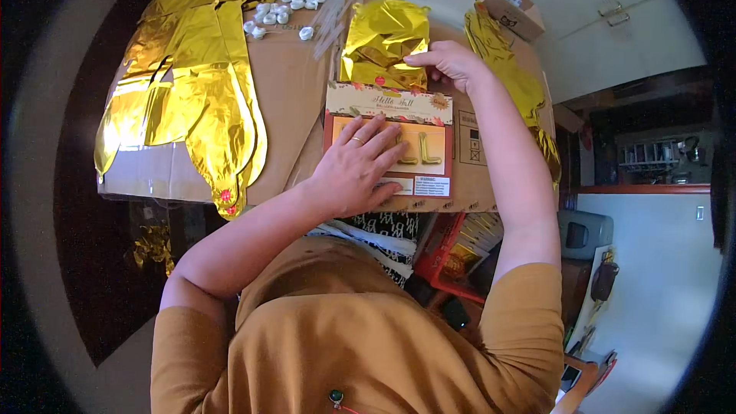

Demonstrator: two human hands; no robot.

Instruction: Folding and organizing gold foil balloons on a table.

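My left hand (360, 161) lies flat with fingers spread on a flat balloon banner package (446, 142), which has a pale floral header and an orange-brown front. A folded gold foil balloon (383, 31) sticks out beyond the package's far edge. At that balloon's right side, my right hand (452, 65) pinches the foil between thumb and fingers. The lower end of the balloon is hidden at the package, so I cannot tell how far it reaches inside. Both rest on a cardboard surface (287, 107).
Flat gold foil balloons (207, 69) spread over the left side and hang past the near edge. More gold foil (502, 69) lies at the right. Small white string coils (284, 11) and clear straws (333, 23) lie at the back. A small cardboard box (510, 8) stands far right.
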